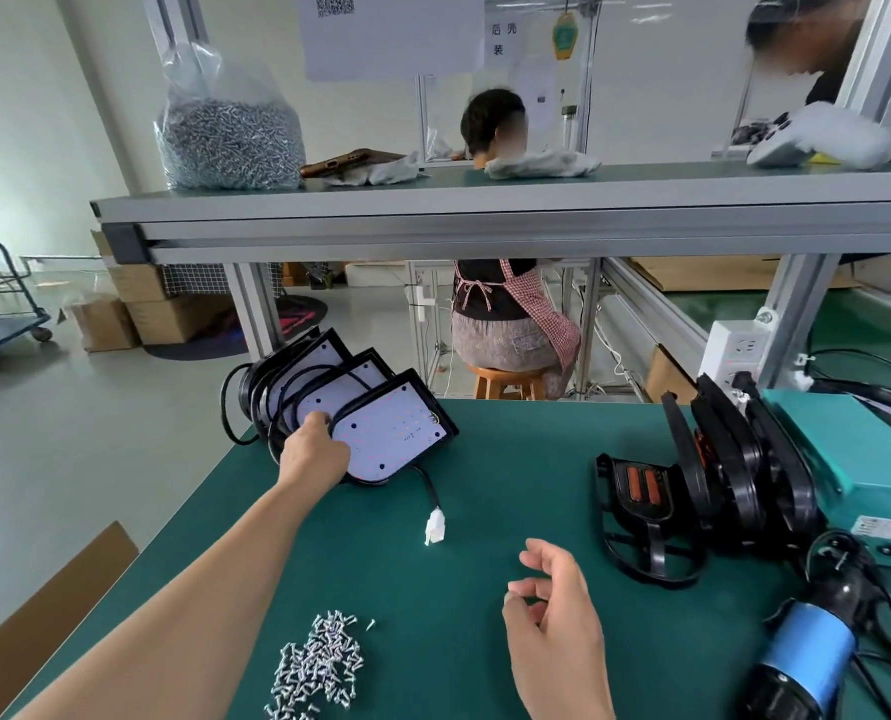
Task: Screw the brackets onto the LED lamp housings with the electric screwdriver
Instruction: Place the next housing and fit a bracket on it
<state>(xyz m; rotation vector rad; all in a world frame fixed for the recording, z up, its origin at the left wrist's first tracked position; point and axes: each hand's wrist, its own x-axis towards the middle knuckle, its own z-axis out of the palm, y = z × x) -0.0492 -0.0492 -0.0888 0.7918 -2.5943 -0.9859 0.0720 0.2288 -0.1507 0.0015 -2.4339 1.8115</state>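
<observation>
Nearest you, a loose heap of small silver screws lies on the dark green bench mat at lower left. At lower right the blue-and-black electric screwdriver lies on its side, untouched, cable trailing behind it. Your right hand hovers over the mat between the two, fingers loosely curled, holding nothing. Just beyond, a white plastic plug rests on the mat at the end of a black lead. To its right, one black lamp housing with orange inserts lies back-up, a looped black plastic bracket on its near end. More black housings stand on edge behind it, against a teal metal box. Your left arm reaches far forward. Your left hand grips the left edge of the front black-framed LED lamp housing with the white dotted panel, at the mat's far left corner. Three similar housings lean fanned behind it. Above, a grey aluminium shelf carries a clear plastic bag of silver screws. Beyond the bench, a person in a checked apron sits on a wooden stool, back to you.
</observation>
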